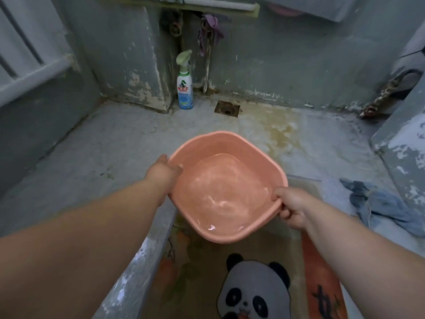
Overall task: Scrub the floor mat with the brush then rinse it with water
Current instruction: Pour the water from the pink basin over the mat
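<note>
Hands grip a pink basin (226,185) by its rim: the left hand (164,172) clamps the edge at 9 o'clock, thumb inside; the right hand (292,207) pinches the edge at 4 o'clock, fingers curled under. The basin is held above the floor and holds shallow clear water. The mat (250,279) lies directly beneath and toward 6 o'clock, its far end hidden under the basin. It is beige with a panda face, orange borders and dark characters at the right. A grey ledge (135,272) runs along the mat's left side. Open concrete floor (115,143) stretches toward 12 o'clock, stained yellow near a drain (227,108). A spray bottle (184,84) stands at the wall beside the drain. A blue rag (386,206) lies at 3 o'clock.
</note>
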A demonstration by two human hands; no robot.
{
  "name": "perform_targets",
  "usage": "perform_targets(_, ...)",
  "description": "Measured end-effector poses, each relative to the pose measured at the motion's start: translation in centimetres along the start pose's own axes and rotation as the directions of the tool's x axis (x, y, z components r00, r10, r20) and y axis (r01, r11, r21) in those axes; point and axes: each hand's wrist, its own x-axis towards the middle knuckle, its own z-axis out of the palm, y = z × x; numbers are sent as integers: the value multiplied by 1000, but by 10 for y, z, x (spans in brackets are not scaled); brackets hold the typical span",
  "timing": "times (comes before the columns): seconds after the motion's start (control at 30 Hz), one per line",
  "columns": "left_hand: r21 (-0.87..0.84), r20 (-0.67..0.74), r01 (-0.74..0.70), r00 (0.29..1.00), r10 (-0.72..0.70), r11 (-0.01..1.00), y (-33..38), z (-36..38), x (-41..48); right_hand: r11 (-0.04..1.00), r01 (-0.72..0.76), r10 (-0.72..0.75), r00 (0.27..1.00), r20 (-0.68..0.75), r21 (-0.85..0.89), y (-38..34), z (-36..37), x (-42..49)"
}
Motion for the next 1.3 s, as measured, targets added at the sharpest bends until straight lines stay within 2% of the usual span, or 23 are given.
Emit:
perform_targets(0.1, 243, 17, -81, 997, 79, 967, 8, -10, -1, 994, 19, -16, 999, 33, -104, 10, -12, -15)
perform_targets(0.3, 410, 226, -252, 959, 169, 877, 0, -14, -12, 978, 4, 6, 999, 49, -208, 37, -26, -52)
perform_targets(0.47, 416, 352, -376, 906, 234, 828, -18, -28, -22, 963, 25, -24, 1000, 8, -267, 59, -18, -85)
perform_targets(0.6, 438, 450, -498, 842, 297, 748, -18, -46, -29, 965, 15, -35, 997, -72, -261, 72, -8, -118)
perform_targets(0.73, 467, 518, -537, 810, 275, 702, -18, -61, -51, 942, 20, -85, 980, -180, -336, 87, 2, -152)
perform_targets(0.8, 488, 548, -546, 799, 248, 681, -28, -66, -63, 910, 74, -166, 967, -195, -408, 96, 3, -157)
perform_targets(0.87, 497, 566, -545, 793, 224, 676, -46, -67, -72, 833, 149, -279, 945, -172, -533, 104, 3, -151)
perform_targets(1.0, 503, 584, -509, 796, 159, 699, -78, -67, -94, 683, 197, -376, 920, -108, -703, 120, 7, -156)
perform_targets(1.07, 502, 602, -491, 789, 120, 712, -88, -71, -107, 634, 202, -377, 923, -71, -746, 131, 8, -165)
perform_targets(1.17, 553, 629, -510, 774, 72, 658, -95, -78, -129, 607, 204, -334, 943, -13, -768, 148, 7, -180)
perform_targets(1.3, 616, 598, -468, 802, 11, 634, -109, -82, -159, 603, 207, -279, 959, 39, -770, 170, 8, -200)
